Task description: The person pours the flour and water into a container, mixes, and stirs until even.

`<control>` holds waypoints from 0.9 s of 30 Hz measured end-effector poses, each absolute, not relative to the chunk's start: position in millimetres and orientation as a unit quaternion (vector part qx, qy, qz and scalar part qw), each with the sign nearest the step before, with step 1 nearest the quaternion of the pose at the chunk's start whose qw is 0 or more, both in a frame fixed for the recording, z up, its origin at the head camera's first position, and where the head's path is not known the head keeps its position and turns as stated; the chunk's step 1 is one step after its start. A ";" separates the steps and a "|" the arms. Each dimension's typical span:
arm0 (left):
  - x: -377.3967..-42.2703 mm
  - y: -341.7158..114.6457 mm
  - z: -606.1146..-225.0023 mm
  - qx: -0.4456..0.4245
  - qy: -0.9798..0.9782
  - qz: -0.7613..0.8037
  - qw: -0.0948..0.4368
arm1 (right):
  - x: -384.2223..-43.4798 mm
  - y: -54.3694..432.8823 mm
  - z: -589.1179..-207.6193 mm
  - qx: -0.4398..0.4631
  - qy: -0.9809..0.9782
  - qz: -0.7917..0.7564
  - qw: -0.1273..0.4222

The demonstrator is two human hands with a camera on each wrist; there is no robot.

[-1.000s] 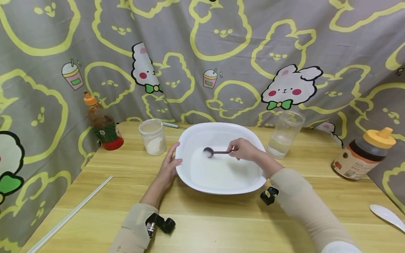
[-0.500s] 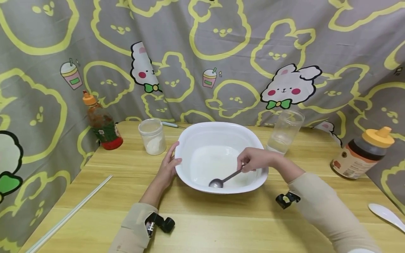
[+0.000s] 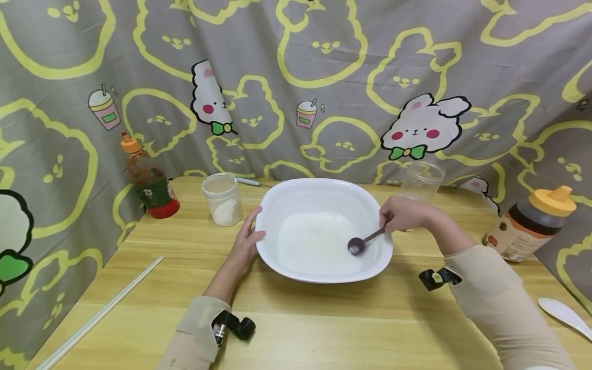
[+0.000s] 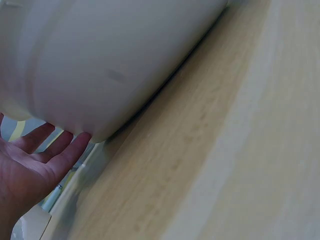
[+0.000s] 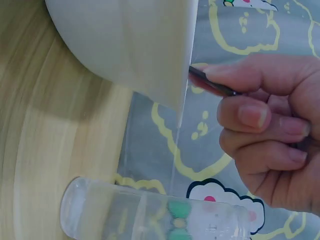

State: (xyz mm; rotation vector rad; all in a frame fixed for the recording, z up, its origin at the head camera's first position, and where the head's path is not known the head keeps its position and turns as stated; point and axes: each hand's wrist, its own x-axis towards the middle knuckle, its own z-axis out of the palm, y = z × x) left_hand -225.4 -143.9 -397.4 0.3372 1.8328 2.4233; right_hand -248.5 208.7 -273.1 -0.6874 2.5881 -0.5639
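Observation:
A white basin (image 3: 319,191) stands mid-table with a shallow layer of pale liquid (image 3: 310,241) in it. At its left side my left hand (image 3: 243,242) holds the rim, the thumb over the edge. In the left wrist view the fingers (image 4: 68,150) of that hand lie against the outer wall. My right hand (image 3: 406,213) pinches the handle of a dark measuring spoon (image 3: 356,246) above the basin's right rim. The spoon's bowl hangs inside the basin and looks wet. The right wrist view shows the handle (image 5: 212,82) between thumb and index finger.
A glass (image 3: 423,180), partly hidden by the right hand, stands behind it. Around the basin are a jar of white powder (image 3: 223,200), a red sauce bottle (image 3: 152,185), a yellow-capped bottle (image 3: 529,226), chopsticks (image 3: 104,311) and a white spoon (image 3: 564,314). A patterned curtain (image 3: 324,77) hangs behind.
My right hand has swept the measuring spoon from the basin's middle through its near side to the right rim. The left hand has stayed on the rim.

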 end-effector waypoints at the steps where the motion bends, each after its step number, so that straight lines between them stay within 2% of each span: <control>1: -225.5 -143.8 -397.3 0.110 0.598 0.793 0.044 | -250.6 209.2 -273.7 -0.240 0.930 -0.200 0.195; 9: -225.5 -143.6 -396.1 0.113 0.604 0.788 0.043 | -267.8 195.6 -288.6 -0.193 0.951 -0.200 0.134; 16: -224.3 -144.0 -396.5 0.107 0.603 0.789 0.043 | -278.2 161.9 -317.5 -0.210 0.931 -0.279 0.106; 19: -224.1 -143.3 -397.1 0.106 0.601 0.790 0.047 | -277.3 149.0 -327.4 -0.228 0.909 -0.321 0.135; 27: -223.9 -143.0 -397.0 0.113 0.597 0.793 0.039 | -260.8 142.4 -325.5 -0.315 0.845 -0.339 0.268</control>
